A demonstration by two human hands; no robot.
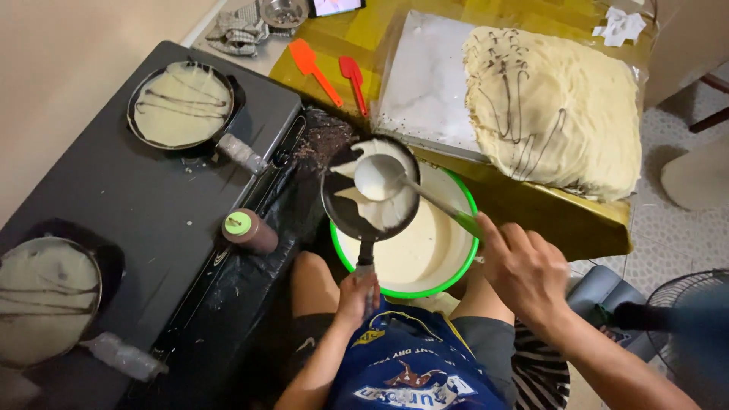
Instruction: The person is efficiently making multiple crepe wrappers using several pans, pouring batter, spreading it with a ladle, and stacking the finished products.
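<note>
My left hand (357, 292) grips the handle of a small black frying pan (343, 212), held tilted above a green-rimmed bowl of pale batter (425, 254). My right hand (524, 269) holds a green-handled ladle (380, 178) whose cup is over the pan, with white batter spread across part of the pan's surface. The bowl sits on the floor between my knees.
A black two-burner stove (152, 205) at left carries two pans of crepe with brown drizzle (182, 102) (45, 300). A brown squeeze bottle (249, 230) lies on it. A stack of cooked crepes (554, 110) rests on a tray; two orange spatulas (315, 68) and a fan (687, 319) are nearby.
</note>
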